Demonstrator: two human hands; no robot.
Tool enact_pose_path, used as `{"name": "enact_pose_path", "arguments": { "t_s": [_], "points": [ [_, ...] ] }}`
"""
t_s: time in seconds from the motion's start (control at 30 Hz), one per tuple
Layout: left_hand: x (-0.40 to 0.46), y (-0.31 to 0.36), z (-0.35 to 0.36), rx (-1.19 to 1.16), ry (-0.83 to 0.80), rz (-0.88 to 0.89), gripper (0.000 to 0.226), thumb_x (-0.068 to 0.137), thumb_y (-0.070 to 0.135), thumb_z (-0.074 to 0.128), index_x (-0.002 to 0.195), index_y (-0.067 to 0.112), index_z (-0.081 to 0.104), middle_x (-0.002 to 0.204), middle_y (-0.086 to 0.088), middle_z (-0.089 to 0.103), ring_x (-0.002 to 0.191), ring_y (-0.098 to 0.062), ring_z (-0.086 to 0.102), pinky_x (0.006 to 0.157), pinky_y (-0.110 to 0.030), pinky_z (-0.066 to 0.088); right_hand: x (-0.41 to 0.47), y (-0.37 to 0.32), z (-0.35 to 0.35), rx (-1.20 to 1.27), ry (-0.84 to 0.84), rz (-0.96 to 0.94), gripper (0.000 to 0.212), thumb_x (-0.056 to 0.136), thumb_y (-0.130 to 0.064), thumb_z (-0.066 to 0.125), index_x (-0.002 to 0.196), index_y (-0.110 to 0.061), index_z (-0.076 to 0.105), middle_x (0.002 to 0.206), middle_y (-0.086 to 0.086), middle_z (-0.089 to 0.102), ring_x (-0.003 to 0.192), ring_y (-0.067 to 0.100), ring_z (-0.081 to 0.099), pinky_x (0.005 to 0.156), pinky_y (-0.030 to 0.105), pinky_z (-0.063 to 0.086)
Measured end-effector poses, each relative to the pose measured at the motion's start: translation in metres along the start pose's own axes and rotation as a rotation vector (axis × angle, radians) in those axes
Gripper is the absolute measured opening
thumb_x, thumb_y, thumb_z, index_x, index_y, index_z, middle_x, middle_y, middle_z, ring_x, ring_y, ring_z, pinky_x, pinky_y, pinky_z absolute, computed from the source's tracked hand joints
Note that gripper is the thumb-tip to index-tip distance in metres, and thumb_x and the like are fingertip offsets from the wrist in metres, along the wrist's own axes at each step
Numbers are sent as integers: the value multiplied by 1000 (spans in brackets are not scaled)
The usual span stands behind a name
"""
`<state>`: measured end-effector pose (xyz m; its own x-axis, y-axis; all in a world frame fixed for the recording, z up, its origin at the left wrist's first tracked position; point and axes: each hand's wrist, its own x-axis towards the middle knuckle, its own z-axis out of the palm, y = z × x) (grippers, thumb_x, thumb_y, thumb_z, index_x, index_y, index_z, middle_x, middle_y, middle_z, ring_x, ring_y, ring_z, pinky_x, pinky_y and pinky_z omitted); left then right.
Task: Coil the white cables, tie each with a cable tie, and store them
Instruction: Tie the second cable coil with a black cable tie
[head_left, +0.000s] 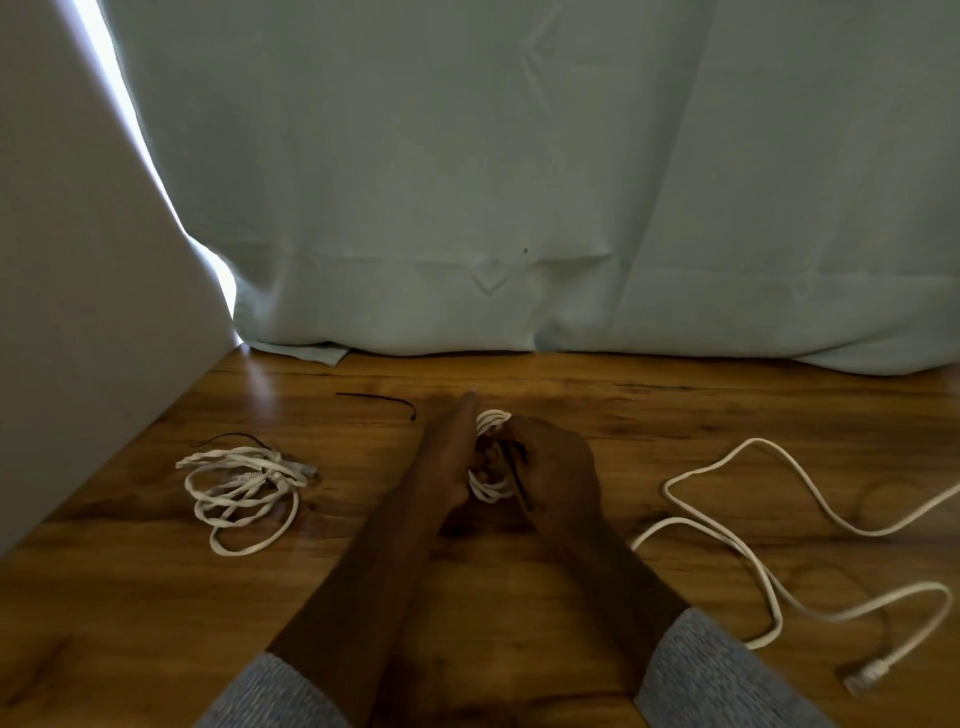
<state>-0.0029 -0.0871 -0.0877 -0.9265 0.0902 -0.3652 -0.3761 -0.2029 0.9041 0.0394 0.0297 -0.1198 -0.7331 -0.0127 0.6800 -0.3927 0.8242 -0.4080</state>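
- Curtain (519, 182): pale cloth hanging across the far side, its hem bunched on the back edge of the table.
- Wall panel (67, 260): plain and light, rising on the left, with a bright slit of daylight between it and the curtain.
- Table (467, 597): glossy wood grain, bearing everything listed below.
- Loose white cable (769, 582): uncoiled, wandering in open loops over the right side of the table, its clear plug (867, 678) lying at the near right; well apart from both hands.
- Coiled white cable (244, 493): a slack bundle lying on the left, with a thin black tie (231, 439) touching its far edge.
- Sleeves (711, 670): grey knit, at both forearms along the near edge.
- Right hand (553, 467): fingers curled round the right side of the small coil (491, 486), pinching a black cable tie (514, 475) that crosses the coil's strands on a slant.
- Left hand (449, 457): pressed against the coil's left side, one finger stretched straight towards the curtain; the other fingers are hidden behind the coil, so its grasp cannot be judged.
- Small coil: tight white loops held between the two hands at mid-table, showing above and below the knuckles.
- Spare black tie (379, 400): lying alone on the wood, just beyond and left of the hands.
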Motion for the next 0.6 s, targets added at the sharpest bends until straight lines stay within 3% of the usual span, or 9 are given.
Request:
{"name": "enact_pose_path", "arguments": {
  "t_s": [0.13, 0.2, 0.27, 0.4, 0.47, 0.53, 0.6],
  "points": [
    [-1, 1, -1, 52, -18, -34, 37, 102, 32, 40, 100, 8, 68, 78, -9, 65, 54, -19, 58, 51, -27, 47, -3, 0, 1, -17, -8, -4, 14, 89, -15, 71, 103, -18, 74, 90, 1, 74, 76, 20, 69, 67, 24, 44],
    [0, 2, -4, 129, -33, -23, 34, 98, 18, 39, 81, 7, 66, 67, -9, 59, 43, -16, 52, 49, -27, 42, -4, 1, 2, -43, -18, -14, 15, 90, -14, 68, 103, -18, 74, 90, 2, 74, 76, 22, 68, 67, 30, 51],
    [4, 2, -8, 157, -78, -3, 34, 92, 10, 38, 64, 9, 58, 55, -7, 48, 34, -13, 38, 45, -25, 33, -2, -1, 1, -92, -12, -1, 16, 91, -17, 60, 97, -19, 74, 87, 1, 74, 76, 24, 65, 64, 31, 47],
    [-1, 3, -4, 105, -154, 74, 39, 94, 12, 50, 55, 13, 53, 44, -3, 41, 31, -10, 29, 38, -20, 26, 3, -2, -4, -170, 15, -62, 22, 90, -29, 50, 87, -23, 71, 88, -4, 69, 77, 20, 60, 76, 33, 44],
    [-9, 5, 1, 162, -142, 172, 35, 94, 17, 58, 59, 12, 57, 47, -3, 43, 31, -9, 34, 37, -20, 29, 3, 3, -4, -209, 3, -32, 18, 93, -34, 55, 86, -24, 69, 97, -2, 58, 80, 20, 52, 68, 32, 37],
    [-11, 5, 3, 199, -119, 251, 35, 92, 18, 62, 57, 15, 60, 47, -3, 45, 34, -11, 38, 38, -20, 30, 4, 11, -4, -151, -22, -33, 21, 91, -39, 58, 87, -23, 71, 99, -1, 51, 84, 17, 48, 64, 33, 37],
    [-8, 7, 0, 198, -78, 333, 40, 92, 14, 62, 52, 15, 62, 45, -3, 47, 38, -15, 39, 39, -20, 30, 6, 12, -11, 139, 5, 18, 21, 83, -36, 61, 88, -22, 75, 95, -2, 56, 86, 7, 54, 69, 28, 45]
  ]
}}
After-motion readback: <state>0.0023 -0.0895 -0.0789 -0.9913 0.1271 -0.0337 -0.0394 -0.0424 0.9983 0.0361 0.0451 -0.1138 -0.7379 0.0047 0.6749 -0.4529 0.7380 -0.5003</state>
